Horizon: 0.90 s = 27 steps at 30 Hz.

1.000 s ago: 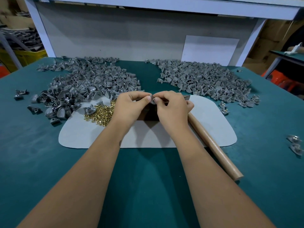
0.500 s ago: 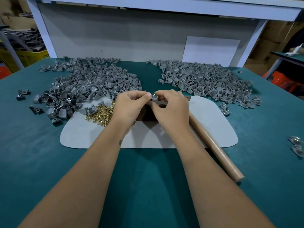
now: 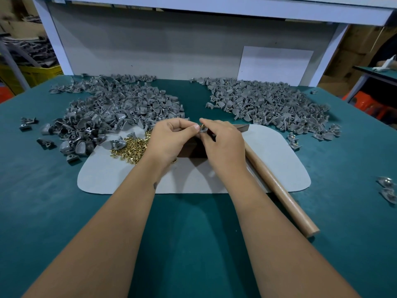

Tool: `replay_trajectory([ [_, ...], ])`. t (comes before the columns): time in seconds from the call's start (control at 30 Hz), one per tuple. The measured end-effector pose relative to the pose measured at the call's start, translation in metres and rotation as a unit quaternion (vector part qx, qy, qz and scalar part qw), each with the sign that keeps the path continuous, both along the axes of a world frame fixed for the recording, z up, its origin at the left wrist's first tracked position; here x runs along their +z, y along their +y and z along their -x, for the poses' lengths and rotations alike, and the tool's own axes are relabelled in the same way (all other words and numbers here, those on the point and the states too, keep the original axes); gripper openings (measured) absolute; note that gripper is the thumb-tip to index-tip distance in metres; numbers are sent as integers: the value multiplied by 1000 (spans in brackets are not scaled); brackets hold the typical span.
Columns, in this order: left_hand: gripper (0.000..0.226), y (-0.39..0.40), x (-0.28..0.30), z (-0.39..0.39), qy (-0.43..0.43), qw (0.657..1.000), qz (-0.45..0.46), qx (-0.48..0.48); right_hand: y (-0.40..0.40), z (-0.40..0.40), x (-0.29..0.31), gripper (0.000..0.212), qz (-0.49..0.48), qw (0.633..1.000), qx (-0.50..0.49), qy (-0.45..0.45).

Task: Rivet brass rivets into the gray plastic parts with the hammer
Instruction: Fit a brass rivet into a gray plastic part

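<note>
We pinch a brass rivet (image 3: 202, 125) into a gray part (image 3: 203, 130) with left hand (image 3: 171, 138) and right hand (image 3: 223, 143) fingers mid-desk, hammer (image 3: 279, 190) idle toward the right edge, the far-left pile (image 3: 116, 108) seemingly still unriveted.

Teal table (image 3: 64, 211) – grey back panel (image 3: 150, 50), white shelf (image 3: 214, 7) above

Even overhead light, sharp centre, wide-angle bend at the edges

Soft light falls from above on the teal counter (image 3: 64, 211); the hands (image 3: 171, 138) and forearms cast dim, blurred shadows toward the viewer on the grey mat (image 3: 279, 168). No harsh glare. The white shelf frame (image 3: 214, 9) bows and the corners stretch. The background at both sides is darker and slightly soft.
</note>
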<state>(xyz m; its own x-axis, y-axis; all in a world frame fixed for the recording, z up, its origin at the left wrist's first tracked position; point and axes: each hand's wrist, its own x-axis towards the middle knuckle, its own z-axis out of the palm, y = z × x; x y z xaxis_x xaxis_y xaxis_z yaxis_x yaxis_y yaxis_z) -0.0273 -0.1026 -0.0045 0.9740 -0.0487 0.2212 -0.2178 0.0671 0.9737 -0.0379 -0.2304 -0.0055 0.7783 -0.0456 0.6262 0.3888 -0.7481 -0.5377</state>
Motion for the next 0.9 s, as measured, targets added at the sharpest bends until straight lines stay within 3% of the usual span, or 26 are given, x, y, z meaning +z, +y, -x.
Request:
replay_trajectory([
  [0.5,16,-2,-3,2,13,1000,26,8,-2,0,1,30,8,999,28,44],
  [0.9,21,1,-1,0,0,1000,9,19,-5,2,8,21,-78,994,44,63],
])
